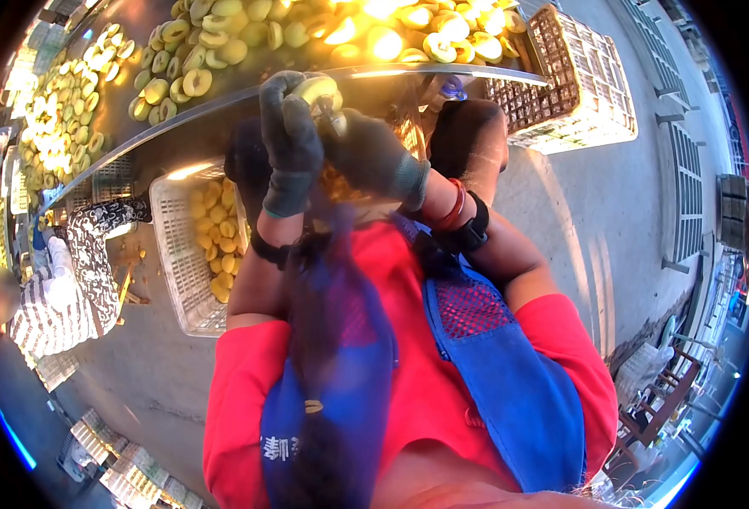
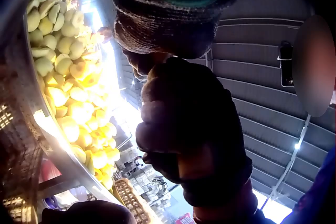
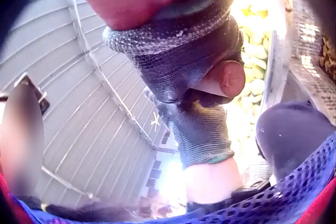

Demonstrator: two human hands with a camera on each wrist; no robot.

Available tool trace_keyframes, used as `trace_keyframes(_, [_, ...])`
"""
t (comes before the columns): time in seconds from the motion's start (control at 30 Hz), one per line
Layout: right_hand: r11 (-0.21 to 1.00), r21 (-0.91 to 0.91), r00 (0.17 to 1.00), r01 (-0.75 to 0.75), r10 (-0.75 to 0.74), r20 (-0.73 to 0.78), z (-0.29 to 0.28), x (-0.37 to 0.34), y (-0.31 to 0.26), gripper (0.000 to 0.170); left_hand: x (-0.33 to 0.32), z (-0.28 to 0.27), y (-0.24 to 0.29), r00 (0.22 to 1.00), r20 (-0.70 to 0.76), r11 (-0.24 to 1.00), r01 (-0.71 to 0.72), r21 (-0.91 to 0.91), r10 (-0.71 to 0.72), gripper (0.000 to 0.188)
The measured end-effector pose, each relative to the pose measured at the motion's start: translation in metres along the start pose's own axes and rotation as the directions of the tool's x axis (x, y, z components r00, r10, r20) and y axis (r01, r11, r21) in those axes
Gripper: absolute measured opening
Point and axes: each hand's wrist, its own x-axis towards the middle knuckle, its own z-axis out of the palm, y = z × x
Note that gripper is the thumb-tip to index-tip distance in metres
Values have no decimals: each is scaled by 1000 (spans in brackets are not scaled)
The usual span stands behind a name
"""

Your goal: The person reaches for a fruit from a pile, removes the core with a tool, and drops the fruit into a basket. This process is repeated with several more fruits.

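In the head view my gloved left hand [image 1: 291,140] holds a pale yellow-green peach half [image 1: 316,87] just above the rim of the table. The gloved right hand [image 1: 366,154] is close beside it, its fingers curled round a short-handled tool. The tool's bright metal end [image 1: 337,121] meets the lower side of the peach half. In the right wrist view the round reddish-brown butt of the tool's handle [image 3: 232,78] sticks out of the right fist. The peach half is hidden behind the gloves in both wrist views.
A metal-rimmed table [image 1: 247,95] bears many peach halves [image 1: 196,82]. Below it on the left stands a white crate [image 1: 189,293] with yellow peach pieces [image 1: 215,225]. Another plastic crate [image 1: 595,93] is at the right. Another person [image 1: 60,297] in stripes sits at the far left.
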Motion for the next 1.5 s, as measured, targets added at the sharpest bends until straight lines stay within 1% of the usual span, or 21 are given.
trace_keyframes(0.07, [976,-210,997,65,-57,42,2,0,6,25,-2,1,-3,1000,-9,1000,-2,19,2,40])
trace_keyframes(0.17, [1000,-28,995,13,-11,95,-2,-3,-1,25,-3,-2,-4,1000,-5,997,-1,75,2,42])
trace_keyframes(0.27, [892,348,949,-287,216,227,-11,-5,-16,27,-4,-2,2,999,44,994,-13,113,8,45])
trace_keyframes(0.37, [648,409,759,-643,466,454,-24,-4,-32,28,-2,-7,-4,992,127,997,-32,67,23,45])
trace_keyframes(0.47, [584,627,855,-515,304,419,-22,-10,-21,25,3,-12,-1,976,216,999,-8,45,-2,46])
trace_keyframes(0.57, [741,410,822,-531,334,461,-29,-6,-22,22,4,-11,-1,975,221,999,37,22,-41,48])
trace_keyframes(0.67, [659,570,865,-491,289,411,-16,-12,-6,21,-2,-8,0,977,213,1000,3,0,-3,50])
trace_keyframes(0.73, [599,546,804,-586,344,485,-21,-12,-7,21,-2,-10,-5,973,219,996,-87,29,79,51])
trace_keyframes(0.77, [567,531,770,-630,367,522,-22,-11,-8,22,-2,-10,-3,972,230,997,-65,48,52,52])
trace_keyframes(0.83, [613,567,823,-551,288,489,-18,-14,-2,23,-1,-10,6,968,251,996,-23,86,1,56])
trace_keyframes(0.87, [630,586,847,-510,249,470,-16,-15,0,24,-2,-10,12,968,235,996,91,10,-91,57])
trace_keyframes(0.93, [851,352,895,-389,260,361,-11,-13,-11,26,-3,-7,22,936,222,940,308,-147,-272,60])
trace_keyframes(0.97, [923,209,918,-322,250,309,-9,-12,-17,27,-4,-7,20,942,218,944,291,-154,-255,61])
trace_keyframes(1.07, [789,367,837,-493,315,448,-19,-13,-26,30,-6,-8,13,959,188,958,244,-154,-214,63])
trace_keyframes(1.17, [766,390,829,-511,319,459,-20,-13,-25,30,-4,-4,17,969,183,979,186,-88,-168,63])
trace_keyframes(1.23, [977,70,944,-202,175,279,-4,-18,-5,22,-1,-7,16,963,242,992,123,7,-121,64])
trace_keyframes(1.27, [992,-120,975,-42,67,213,2,-19,3,22,-1,-8,16,955,259,988,153,-1,-147,63])
trace_keyframes(1.37, [989,-43,958,-143,149,243,-3,-19,-4,22,-4,-11,16,928,301,971,237,-22,-220,62])
trace_keyframes(1.4, [967,120,935,-225,180,304,-7,-17,-8,23,-3,-11,15,921,309,966,257,-28,-236,62])
trace_keyframes(1.47, [819,414,875,-398,203,439,-16,-16,-16,24,-4,-12,16,908,319,952,303,-50,-272,62])
trace_keyframes(1.5, [726,489,840,-483,228,492,-18,-15,-20,27,-2,-13,19,901,325,943,326,-63,-289,62])
